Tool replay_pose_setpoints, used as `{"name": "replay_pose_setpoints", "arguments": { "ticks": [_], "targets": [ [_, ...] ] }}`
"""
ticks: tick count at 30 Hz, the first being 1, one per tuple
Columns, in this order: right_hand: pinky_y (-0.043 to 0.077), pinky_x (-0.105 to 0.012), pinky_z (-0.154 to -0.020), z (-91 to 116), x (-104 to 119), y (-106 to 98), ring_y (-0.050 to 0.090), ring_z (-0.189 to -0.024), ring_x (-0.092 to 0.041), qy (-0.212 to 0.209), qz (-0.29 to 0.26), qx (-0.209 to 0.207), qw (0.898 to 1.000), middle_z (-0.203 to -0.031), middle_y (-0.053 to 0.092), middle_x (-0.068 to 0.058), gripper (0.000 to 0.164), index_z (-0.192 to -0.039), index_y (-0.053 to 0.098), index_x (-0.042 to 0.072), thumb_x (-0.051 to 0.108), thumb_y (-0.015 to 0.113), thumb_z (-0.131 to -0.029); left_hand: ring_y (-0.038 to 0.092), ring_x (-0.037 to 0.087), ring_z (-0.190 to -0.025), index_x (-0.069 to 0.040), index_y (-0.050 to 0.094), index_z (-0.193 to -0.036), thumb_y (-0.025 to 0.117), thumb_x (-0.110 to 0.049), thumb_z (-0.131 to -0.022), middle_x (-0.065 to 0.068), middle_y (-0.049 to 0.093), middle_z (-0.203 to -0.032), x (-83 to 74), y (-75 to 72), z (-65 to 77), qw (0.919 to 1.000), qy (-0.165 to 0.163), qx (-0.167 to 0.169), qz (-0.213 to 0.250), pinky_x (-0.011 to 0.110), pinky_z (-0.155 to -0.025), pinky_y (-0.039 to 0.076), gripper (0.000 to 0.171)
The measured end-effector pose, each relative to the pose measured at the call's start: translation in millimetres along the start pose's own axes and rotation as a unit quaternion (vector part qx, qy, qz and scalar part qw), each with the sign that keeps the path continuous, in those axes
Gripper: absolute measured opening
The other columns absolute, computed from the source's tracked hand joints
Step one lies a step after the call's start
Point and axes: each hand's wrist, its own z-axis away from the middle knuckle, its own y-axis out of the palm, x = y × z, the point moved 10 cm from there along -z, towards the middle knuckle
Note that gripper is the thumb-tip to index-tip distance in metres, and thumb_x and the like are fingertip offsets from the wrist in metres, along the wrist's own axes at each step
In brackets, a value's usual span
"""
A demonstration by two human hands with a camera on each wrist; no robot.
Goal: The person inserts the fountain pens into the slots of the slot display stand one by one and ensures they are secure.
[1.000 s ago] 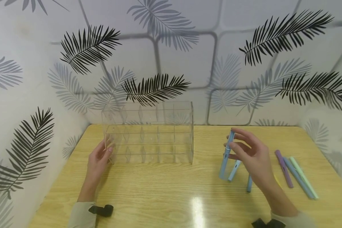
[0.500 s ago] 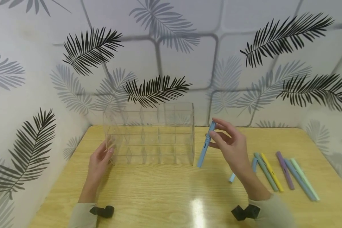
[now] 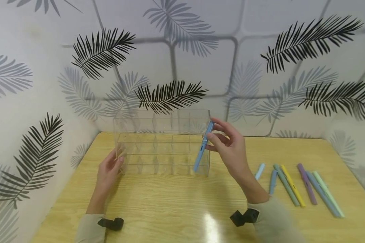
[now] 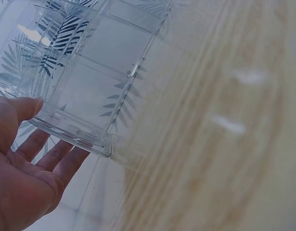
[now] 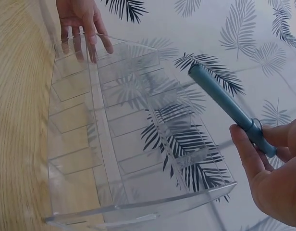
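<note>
A clear divided organizer [image 3: 164, 154] with rows of compartments stands on the table, its front facing me. At its left end my left hand [image 3: 107, 170] grips the side wall, thumb on one face and fingers on the other, as the left wrist view shows at the wall's edge [image 4: 76, 137]. My right hand [image 3: 231, 150] pinches a blue capped pen [image 3: 202, 148] near its upper end. The pen slants, lower end to the left, in front of the organizer's right end. In the right wrist view the pen [image 5: 225, 103] is apart from the organizer.
On the right of the wood-grain table [image 3: 170, 206] lie several pens: light blue [image 3: 259, 171], blue [image 3: 272, 182], green [image 3: 286, 185], yellow [image 3: 293, 186], purple [image 3: 307, 184], blue-grey [image 3: 322, 194] and pale green [image 3: 328, 194]. A leaf-patterned wall [image 3: 200, 67] rises behind the table.
My right hand has carried the blue pen leftward and slightly up, from above the loose pens to the organizer's right end. The left hand has kept its grip on the organizer.
</note>
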Motion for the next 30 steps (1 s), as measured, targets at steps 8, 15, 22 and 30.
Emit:
{"name": "replay_pose_setpoints", "arguments": {
  "ticks": [8,15,22,30],
  "targets": [
    [0.063,-0.049,-0.073,-14,1,18,0.073,-0.089,-0.021,-0.016,-0.045,-0.009,0.999,-0.113,0.062,-0.017,0.043,-0.136,0.061,0.001,-0.006,0.07,-0.094,0.061,0.01,-0.126,-0.005,0.042,-0.156,0.053,-0.009,-0.108,0.025,0.045,-0.154,-0.1,2.1,0.2,0.9999,0.002,0.006,0.009,0.026,-0.094,0.055,0.049],
    [0.063,-0.049,-0.072,-32,7,37,0.073,-0.085,-0.021,-0.046,-0.067,-0.013,0.997,-0.11,0.063,-0.019,0.042,-0.132,0.062,0.001,-0.009,0.071,-0.092,0.06,0.009,-0.126,-0.007,0.043,-0.156,0.053,-0.01,-0.108,0.024,0.046,-0.154,-1.5,1.4,2.4,1.0,0.005,0.005,0.004,0.024,-0.093,0.055,0.049],
    [0.063,-0.048,-0.073,-56,15,60,0.073,-0.087,-0.022,-0.074,-0.062,-0.018,0.995,-0.109,0.064,-0.018,0.04,-0.132,0.062,0.0,-0.007,0.07,-0.094,0.06,0.007,-0.125,-0.008,0.042,-0.156,0.053,-0.01,-0.108,0.024,0.046,-0.154,-0.8,0.5,3.0,1.0,0.005,0.004,0.001,0.023,-0.095,0.054,0.05],
    [0.063,-0.047,-0.074,-85,20,79,0.074,-0.089,-0.024,-0.084,-0.059,-0.039,0.994,-0.107,0.064,-0.017,0.036,-0.129,0.062,0.0,-0.004,0.071,-0.094,0.06,0.01,-0.126,-0.009,0.041,-0.158,0.052,-0.011,-0.109,0.024,0.047,-0.153,1.4,1.5,0.7,0.9998,0.014,0.009,-0.014,0.019,-0.068,0.057,0.05]
  ]
}}
